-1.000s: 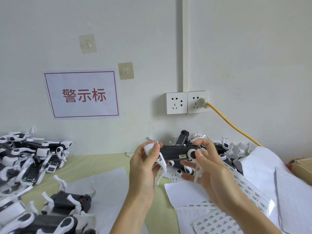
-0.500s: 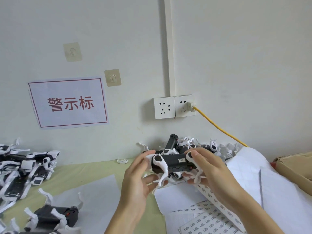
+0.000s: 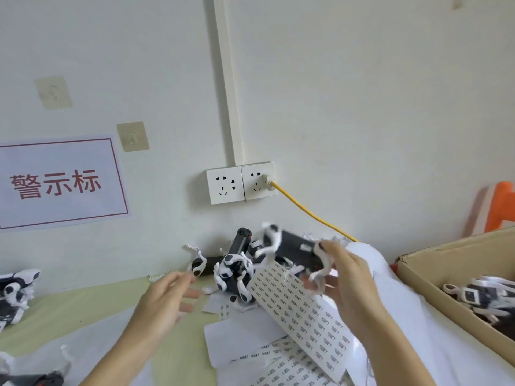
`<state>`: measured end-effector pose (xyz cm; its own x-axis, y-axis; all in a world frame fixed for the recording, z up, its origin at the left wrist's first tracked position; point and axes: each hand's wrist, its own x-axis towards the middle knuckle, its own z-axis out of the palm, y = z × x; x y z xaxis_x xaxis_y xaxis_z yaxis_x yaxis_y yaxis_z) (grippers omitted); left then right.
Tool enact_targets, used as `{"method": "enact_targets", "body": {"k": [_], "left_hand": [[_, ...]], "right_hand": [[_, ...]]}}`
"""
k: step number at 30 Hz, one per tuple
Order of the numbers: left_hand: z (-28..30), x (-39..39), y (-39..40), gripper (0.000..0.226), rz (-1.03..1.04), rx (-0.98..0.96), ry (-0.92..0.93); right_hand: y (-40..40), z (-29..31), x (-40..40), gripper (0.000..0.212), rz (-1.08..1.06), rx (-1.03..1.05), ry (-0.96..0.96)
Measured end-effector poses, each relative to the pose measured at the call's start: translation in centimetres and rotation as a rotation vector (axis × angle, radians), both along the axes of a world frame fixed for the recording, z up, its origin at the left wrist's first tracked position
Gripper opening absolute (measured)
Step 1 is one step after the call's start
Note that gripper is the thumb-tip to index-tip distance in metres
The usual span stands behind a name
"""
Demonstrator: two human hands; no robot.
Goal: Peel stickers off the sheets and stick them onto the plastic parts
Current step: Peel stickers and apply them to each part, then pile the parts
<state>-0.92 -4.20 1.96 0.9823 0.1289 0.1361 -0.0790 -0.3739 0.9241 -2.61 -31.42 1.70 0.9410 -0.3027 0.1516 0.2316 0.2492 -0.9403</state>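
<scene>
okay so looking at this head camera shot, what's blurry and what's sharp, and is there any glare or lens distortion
Head view: both hands smear with motion, the left hand open, the right hand gripping a blurred black and white plastic part; the wall socket and red-lettered sign stay fairly sharp; light is soft and even, no glare; the wide lens tilts the white wall conduit off vertical.

Black-and-white plastic part, yellow cable (plugged in), orange board

Upper left of the frame has two stick-on wall hooks, with a red-bordered sign below. Center has a double wall socket with a yellow cable plugged in. Orange foam thing far right.
</scene>
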Motion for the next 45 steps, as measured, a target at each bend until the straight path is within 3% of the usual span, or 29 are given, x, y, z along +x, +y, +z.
{"method": "enact_targets", "body": {"k": [5, 8, 11, 14, 18, 21, 23, 27, 31, 33, 37, 39, 41, 43, 45], "left_hand": [[1.5, 2.5, 2.8, 0.021, 0.019, 0.193, 0.054], [1.3, 4.0, 4.5, 0.021, 0.03, 0.235, 0.083], [0.2, 5.5, 5.8, 0.018, 0.01, 0.306, 0.092], [-1.0, 7.1, 7.4, 0.013, -0.03, 0.437, 0.08], [-1.4, 9.6, 11.5, 0.01, 0.02, 0.768, 0.044], [-0.9, 11.4, 16.3, 0.03, 0.219, 1.173, 0.113], [-0.4, 12.1, 19.8, 0.049, 0.343, 1.285, 0.234], [-0.1, 12.9, 26.0, 0.081, 0.505, 1.244, 0.514], [-1.1, 13.0, 30.1, 0.099, 0.584, 1.109, 0.668], [-1.9, 13.0, 30.8, 0.087, 0.603, 1.095, 0.632], [-3.1, 14.0, 29.5, 0.035, 0.531, 1.17, 0.366], [-3.0, 14.8, 29.0, 0.033, 0.529, 1.266, 0.24], [-2.1, 15.3, 29.8, 0.055, 0.63, 1.291, 0.191], [-1.3, 15.4, 31.6, 0.089, 0.651, 1.155, 0.339], [-1.1, 15.3, 33.0, 0.103, 0.564, 1.052, 0.503]], "right_hand": [[-4.5, 0.1, 0.4, 0.012, -0.624, 0.612, -0.157], [-6.3, -0.9, 0.5, 0.012, -0.702, 0.742, -0.234], [-5.3, -0.9, 0.7, 0.03, -0.57, 0.574, -0.097], [-1.1, -0.3, 1.1, 0.034, -0.357, 0.225, 0.036], [5.9, -0.4, 0.8, 0.04, -0.091, -0.34, 0.012], [9.8, -1.5, 0.2, 0.039, 0.096, -0.621, -0.046], [11.1, -2.1, 0.1, 0.037, 0.135, -0.773, -0.085], [12.0, -2.5, 0.3, 0.042, 0.152, -0.849, -0.087], [12.1, -2.8, 0.7, 0.046, 0.124, -0.856, -0.066], [12.1, -3.0, 0.9, 0.046, 0.112, -0.861, -0.067], [11.6, -3.0, 1.3, 0.048, 0.079, -0.858, -0.061], [11.3, -3.0, 1.4, 0.05, 0.064, -0.848, -0.06], [11.1, -3.1, 1.5, 0.051, 0.063, -0.854, -0.061], [11.1, -3.1, 1.7, 0.05, 0.063, -0.859, -0.057], [11.0, -3.2, 1.8, 0.049, 0.065, -0.854, -0.055]]}}
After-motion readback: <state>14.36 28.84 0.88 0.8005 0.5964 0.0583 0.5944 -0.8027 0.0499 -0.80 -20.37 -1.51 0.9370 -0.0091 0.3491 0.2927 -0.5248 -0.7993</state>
